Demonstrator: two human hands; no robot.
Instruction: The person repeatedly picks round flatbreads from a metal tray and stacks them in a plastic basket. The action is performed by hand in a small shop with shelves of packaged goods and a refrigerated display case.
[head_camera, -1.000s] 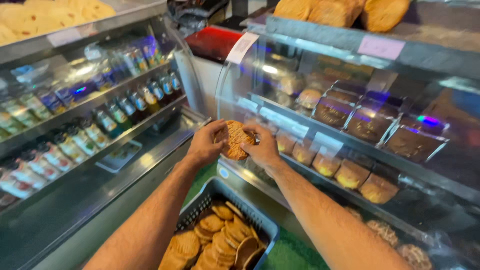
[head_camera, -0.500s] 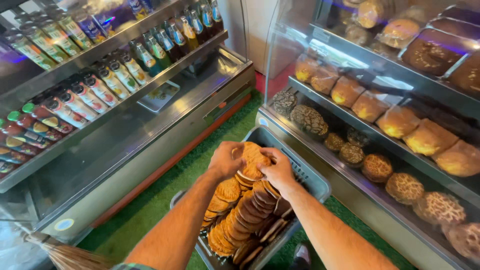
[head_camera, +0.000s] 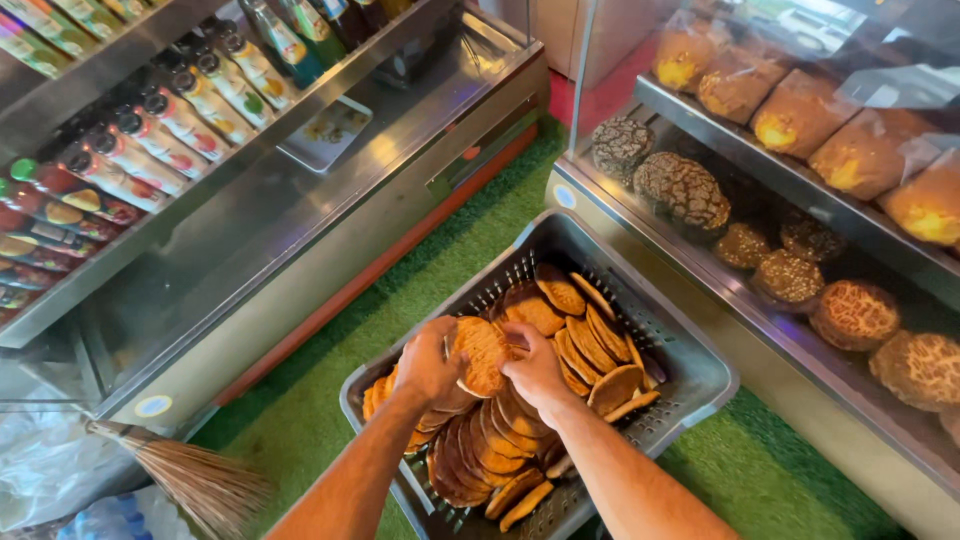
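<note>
From up here I see both of my hands down over the grey slotted crate (head_camera: 690, 372) that sits on the green artificial turf (head_camera: 330, 400) between 2 display cases. My left hand (head_camera: 428, 362) is curled around the left edge of a round golden-brown flat cookie (head_camera: 482, 355), thumb on top, so that grip is closed on it. My right hand (head_camera: 537, 368) holds the same cookie from its right side, fingers wrapped under and behind it, grip closed too. The cookie is tilted up on edge, just above the heap of matching cookies (head_camera: 560, 340) that fills the crate, some stacked on edge in rows, some lying loose and flat near the far corner.

To the right, the glass-fronted case has a steel shelf (head_camera: 800, 180) with wrapped yellow-brown loaves (head_camera: 790, 115) on it, and below it dark crackle-topped round breads (head_camera: 683, 188) and paler tiger-patterned ones (head_camera: 855, 312). To the left, a chilled cabinet holds rows of bottled drinks (head_camera: 150, 140) lying at a slant. A straw broom (head_camera: 195, 480) lies at the lower left, near my left forearm.
</note>
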